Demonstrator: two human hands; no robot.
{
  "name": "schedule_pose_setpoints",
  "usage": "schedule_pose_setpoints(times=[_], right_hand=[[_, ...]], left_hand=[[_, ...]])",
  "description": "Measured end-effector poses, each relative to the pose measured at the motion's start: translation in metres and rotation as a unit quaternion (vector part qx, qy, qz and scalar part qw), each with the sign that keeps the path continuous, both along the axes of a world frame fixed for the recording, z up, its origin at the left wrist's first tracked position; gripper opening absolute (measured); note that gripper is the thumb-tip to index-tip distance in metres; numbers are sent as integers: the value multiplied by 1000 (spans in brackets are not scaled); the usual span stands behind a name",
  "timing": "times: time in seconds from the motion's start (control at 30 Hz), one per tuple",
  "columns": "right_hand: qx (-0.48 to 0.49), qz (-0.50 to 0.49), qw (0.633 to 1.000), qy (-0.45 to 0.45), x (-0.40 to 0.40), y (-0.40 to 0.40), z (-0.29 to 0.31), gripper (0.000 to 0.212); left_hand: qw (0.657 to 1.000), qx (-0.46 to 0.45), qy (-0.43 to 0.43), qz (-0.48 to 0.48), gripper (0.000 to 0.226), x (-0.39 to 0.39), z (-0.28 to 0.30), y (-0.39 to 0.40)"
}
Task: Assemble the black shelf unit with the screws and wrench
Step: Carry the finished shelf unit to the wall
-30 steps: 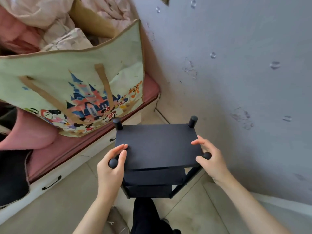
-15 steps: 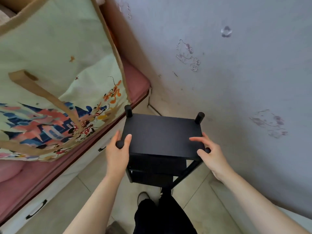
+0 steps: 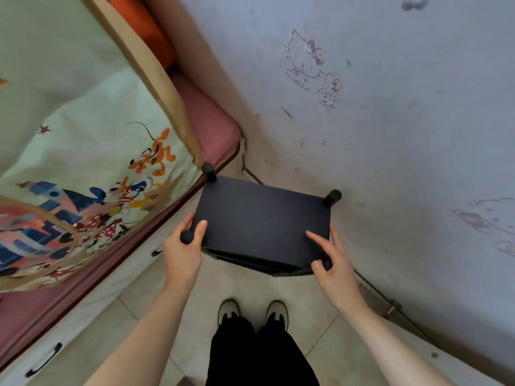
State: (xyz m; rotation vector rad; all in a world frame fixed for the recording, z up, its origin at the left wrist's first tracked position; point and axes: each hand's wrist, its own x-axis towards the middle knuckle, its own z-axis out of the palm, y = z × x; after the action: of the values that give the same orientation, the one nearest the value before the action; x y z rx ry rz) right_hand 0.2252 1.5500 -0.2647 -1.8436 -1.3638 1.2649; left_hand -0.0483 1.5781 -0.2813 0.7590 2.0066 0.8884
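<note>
Setting the shelf unit [image 3: 262, 227] in the floor's corner
Rigid, probably light; our left hand [image 3: 184, 252] and right hand [image 3: 333, 263] grip its near corner posts.

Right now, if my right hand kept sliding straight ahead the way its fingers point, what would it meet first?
Your right hand points across the shelf's top panel toward the far left corner. It would probably first meet the black corner post there, though depth is hard to judge.

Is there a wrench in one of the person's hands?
No, the left hand and the right hand grip only the near corner posts of the black shelf unit; no wrench is visible.
</note>
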Motion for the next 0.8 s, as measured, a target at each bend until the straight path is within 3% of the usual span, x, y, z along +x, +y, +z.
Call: schedule_pose_setpoints(times=[0.17,0.27,0.37,0.47,0.8], right_hand=[[6,12,1000,-25,1,-7,-9,64],[-11,-22,1000,-6,-1,-20,-17,74],[-63,-40,997,23,-6,-32,-17,92],[-92,10,996,-12,-13,-42,-19,101],[-136,45,989,-41,-8,-53,-1,79]], left_hand=[[1000,19,-1,3,42,-3,-8,7],[1000,4,-12,-1,43,-11,-14,-6],[995,-40,-70,54,53,-13,-20,-26],[975,-86,-148,140,60,-13,-23,-43],[914,-93,-284,274,81,-2,-16,-70]])
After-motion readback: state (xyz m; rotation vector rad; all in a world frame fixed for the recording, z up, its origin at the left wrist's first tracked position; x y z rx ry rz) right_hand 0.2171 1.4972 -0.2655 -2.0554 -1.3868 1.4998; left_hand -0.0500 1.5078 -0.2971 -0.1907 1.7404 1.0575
